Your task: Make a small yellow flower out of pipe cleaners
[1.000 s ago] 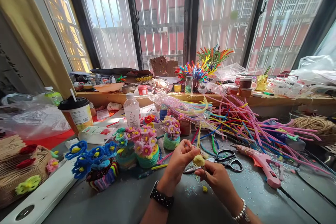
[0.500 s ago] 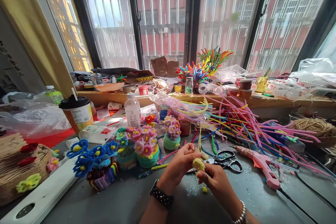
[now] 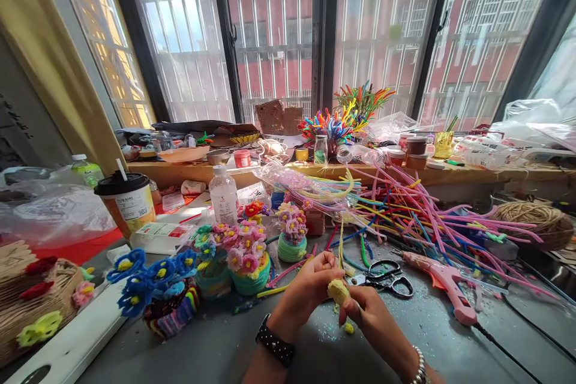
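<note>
Close together above the grey table, both hands work on a small pale-yellow fuzzy piece that looks like coiled pipe cleaner (image 3: 338, 292). My left hand (image 3: 303, 289), wearing a dotted black watch band, pinches it from the left. From the other side, my right hand (image 3: 373, 315) grips its lower edge with thumb and fingers; a beaded bracelet circles that wrist. A thin yellow pipe cleaner strand (image 3: 341, 243) stands up from the left fingers. Below the hands lies a small yellow tuft (image 3: 349, 328). Black-handled scissors (image 3: 382, 278) rest just behind the right hand.
A pink glue gun (image 3: 443, 281) with its cord lies at right. Loose pipe cleaners (image 3: 405, 204) spread behind it. To the left stand pots of blue flowers (image 3: 159, 288) and pink flowers (image 3: 245, 246), a clear bottle (image 3: 224, 195) and a lidded cup (image 3: 128, 201).
The view has shifted slightly, so most things sit a little further left. The yellow piece looks slightly turned between my fingers; both hands keep their hold.
</note>
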Demonstrator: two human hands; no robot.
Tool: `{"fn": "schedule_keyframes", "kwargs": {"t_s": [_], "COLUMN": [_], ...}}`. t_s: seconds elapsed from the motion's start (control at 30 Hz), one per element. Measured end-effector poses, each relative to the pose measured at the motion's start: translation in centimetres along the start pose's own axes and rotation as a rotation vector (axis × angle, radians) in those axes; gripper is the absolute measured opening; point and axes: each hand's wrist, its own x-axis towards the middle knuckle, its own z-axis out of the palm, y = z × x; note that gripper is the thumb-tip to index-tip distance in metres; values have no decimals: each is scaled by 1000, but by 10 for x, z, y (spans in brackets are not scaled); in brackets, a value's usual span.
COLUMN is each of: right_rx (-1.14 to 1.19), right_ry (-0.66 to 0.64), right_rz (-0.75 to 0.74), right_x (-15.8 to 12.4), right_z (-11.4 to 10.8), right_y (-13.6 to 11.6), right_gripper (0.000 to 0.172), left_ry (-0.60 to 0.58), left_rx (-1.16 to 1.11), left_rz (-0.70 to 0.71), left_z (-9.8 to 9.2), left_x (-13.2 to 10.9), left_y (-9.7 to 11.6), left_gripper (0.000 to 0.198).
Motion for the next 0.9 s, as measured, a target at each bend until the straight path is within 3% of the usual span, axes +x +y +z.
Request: {"fn": "schedule_keyframes", "kwargs": {"t_s": [0.3, 0.57, 0.9], "right_rx": [81, 123, 21], "right_ry": [26, 31, 29], "right_rz": [53, 107, 114], "right_x": [0, 1, 5], "right_z": [5, 6, 6], "right_y": [0, -1, 5], "right_gripper": [66, 59, 60], "left_ry": [21, -2, 48], "left_rx": [3, 11, 63], "left_rz": [-7, 70, 111], "left_z": [-2, -3, -3], "left_x": [0, -2, 2], "left_y": [2, 1, -3], "left_gripper": [29, 22, 18]}}
